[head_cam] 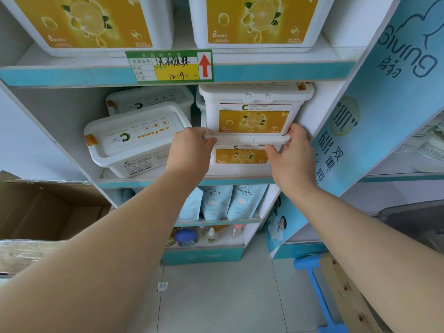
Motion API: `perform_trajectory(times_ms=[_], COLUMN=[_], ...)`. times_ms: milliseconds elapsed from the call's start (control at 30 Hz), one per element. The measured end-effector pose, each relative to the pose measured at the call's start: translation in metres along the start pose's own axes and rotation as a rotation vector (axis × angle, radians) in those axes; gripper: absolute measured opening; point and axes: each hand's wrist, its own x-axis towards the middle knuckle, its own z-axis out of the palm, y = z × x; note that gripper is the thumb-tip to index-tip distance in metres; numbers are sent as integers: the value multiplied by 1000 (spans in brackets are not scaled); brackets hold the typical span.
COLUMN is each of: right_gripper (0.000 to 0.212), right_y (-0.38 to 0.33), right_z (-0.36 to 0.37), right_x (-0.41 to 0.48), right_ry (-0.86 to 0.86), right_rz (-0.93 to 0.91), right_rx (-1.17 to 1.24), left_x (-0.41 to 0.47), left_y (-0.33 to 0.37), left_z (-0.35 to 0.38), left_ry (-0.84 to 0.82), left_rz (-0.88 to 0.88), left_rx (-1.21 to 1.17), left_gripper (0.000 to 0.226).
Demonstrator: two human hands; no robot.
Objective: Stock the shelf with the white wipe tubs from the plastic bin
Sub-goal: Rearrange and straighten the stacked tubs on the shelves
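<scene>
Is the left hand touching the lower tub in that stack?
Touching. The head view shows the left hand with fingers curled over the lid rim of the lower tub.

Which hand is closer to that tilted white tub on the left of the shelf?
Left. The left hand grips the lid rim of the lower stacked tub, right beside the tilted tub; the right hand grips that rim's far end.

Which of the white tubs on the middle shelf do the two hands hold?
The lower white plastic tub with yellow label in the right stack: left hand and right hand grip its lid's ends.
</scene>
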Motion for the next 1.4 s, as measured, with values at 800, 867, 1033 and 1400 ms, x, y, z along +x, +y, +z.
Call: perform_trajectory(times_ms=[800,867,1033,1400], right_gripper=[34,35,32,20], right_y=[-117,-121,-133,-121], right_z=[136,136,113,94], right_x=[-24,-25,-19,-44], right_ry=[-371,-355,-341,-705], right_rz=[350,383,354,221], right_rx=[459,526,700,719], left_x=[-11,-10,-19,-42], left_y=[-91,-92,-80,-84], left_z=[-118,-123,-143,-144], left_ry=[152,130,148,-45], left_rz=[-370,-362,-336,-418], left_rx=[146,113,-94,-94], left_gripper=[29,23,30,49])
